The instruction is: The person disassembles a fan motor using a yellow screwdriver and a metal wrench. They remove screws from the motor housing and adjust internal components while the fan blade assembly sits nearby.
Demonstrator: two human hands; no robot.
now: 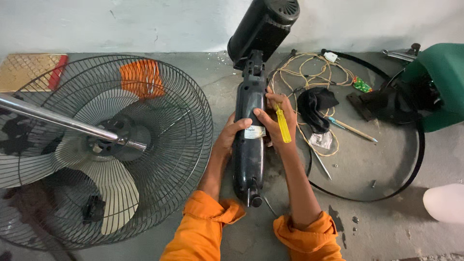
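A black fan neck housing point(249, 150) with its motor point(263, 29) lies lengthwise on the grey concrete floor, motor end toward the wall. My left hand point(231, 133) wraps the left side of the housing near a white label. My right hand point(279, 118) rests on the housing's right side, thumb on the label, and holds a yellow-handled screwdriver point(282, 124) along the palm, handle pointing down. Both sleeves are orange.
A round wire fan guard point(186, 145) with pale blades and a chrome pole point(58, 120) lies at left. Tangled beige wires point(309, 72), a black cloth point(316, 107), a pencil-like tool point(355, 130), a black ring point(415, 159) and a green fan body point(437, 82) lie at right.
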